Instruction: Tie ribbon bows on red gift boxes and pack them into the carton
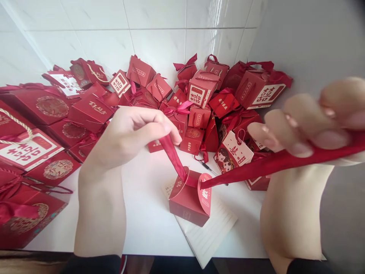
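Note:
A small red gift box (pixel 189 203) stands on an open lined notebook (pixel 209 236) at the middle of the table. A dark red ribbon (pixel 239 173) runs through slots in the box's two curved top flaps. My left hand (pixel 137 133), above and left of the box, pinches one end of the ribbon between thumb and fingers. At the right, raised and close to the camera, my right hand (pixel 308 118) has its fingers curled round the other, longer end. Both ribbon ends are stretched away from the box.
Many red gift boxes (pixel 196 91) with ribbons and cords are piled along the tiled wall (pixel 154 42). More red boxes (pixel 42 102) are stacked at the left. A pen (pixel 209 167) lies behind the small box. The white table (pixel 142 228) ends near my body.

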